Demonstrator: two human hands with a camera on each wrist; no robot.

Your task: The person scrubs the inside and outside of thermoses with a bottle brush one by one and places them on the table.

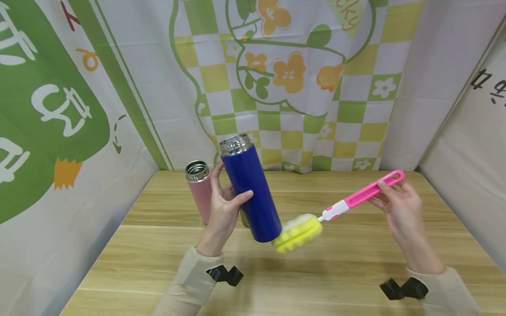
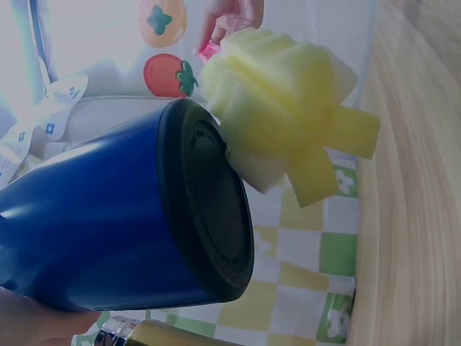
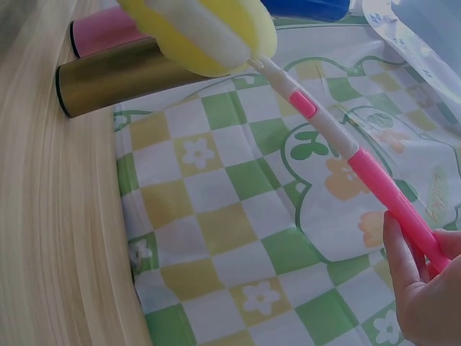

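Note:
My left hand (image 1: 225, 206) grips a blue vacuum flask (image 1: 253, 188) around its side, thumb across the front. The flask has no lid, and it tilts with its steel mouth up to the left and its black base (image 2: 216, 209) down to the right. In my right hand (image 1: 405, 210) is a sponge bottle brush (image 1: 363, 195), pinched near the end of its pink handle. Its yellow and white sponge head (image 1: 298, 232) points down to the left, right at the flask's base in the head and left wrist views.
On the wooden table (image 1: 356, 263) stands an open pink flask (image 1: 199, 193), left of the blue one. A gold flask (image 3: 130, 76) stands beside it, mostly hidden behind the blue flask in the head view. A patterned curtain (image 1: 292, 87) hangs behind the table.

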